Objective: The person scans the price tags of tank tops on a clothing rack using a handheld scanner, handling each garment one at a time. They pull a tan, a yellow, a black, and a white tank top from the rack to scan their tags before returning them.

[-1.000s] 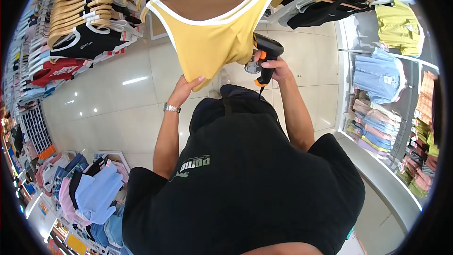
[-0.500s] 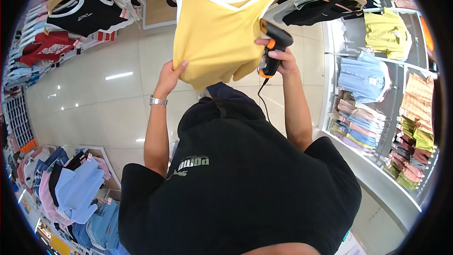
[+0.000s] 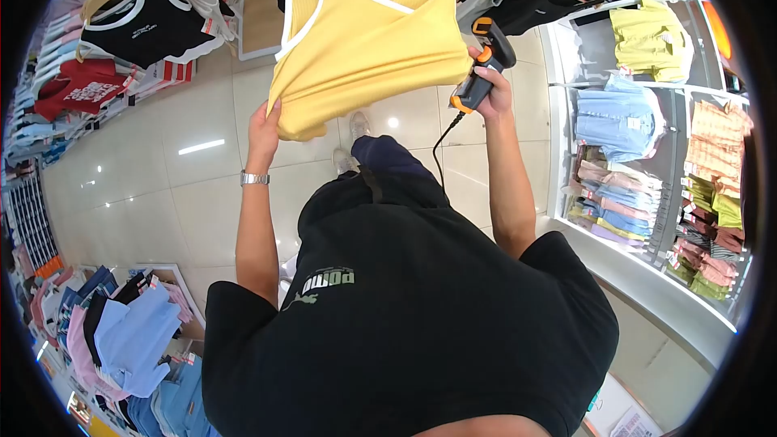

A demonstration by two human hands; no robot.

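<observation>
A yellow ribbed tank top (image 3: pixel 376 44) with white trim hangs in front of me, its lower edge stretched sideways. My left hand (image 3: pixel 264 131), with a metal watch on the wrist, is closed on the lower left corner of the top. My right hand (image 3: pixel 498 97) is wrapped round a black and orange handheld barcode scanner (image 3: pixel 492 55). Its fingertips reach the right edge of the top; whether they pinch the cloth is partly hidden. From the scanner's base a black cable (image 3: pixel 438 154) runs down toward my body.
Cropped black tops (image 3: pixel 150 24) hang on wooden hangers at the upper left, with more dark tops (image 3: pixel 542 4) at the upper right. Shelving with shirts (image 3: pixel 619 125) lines the right side. Folded clothes (image 3: pixel 137 328) lie at the lower left. Tiled floor (image 3: pixel 202 186) lies between.
My left hand has moved left and slightly down, pulling the top's lower edge wider. The scanner has shifted a little to the right and up beside the cloth.
</observation>
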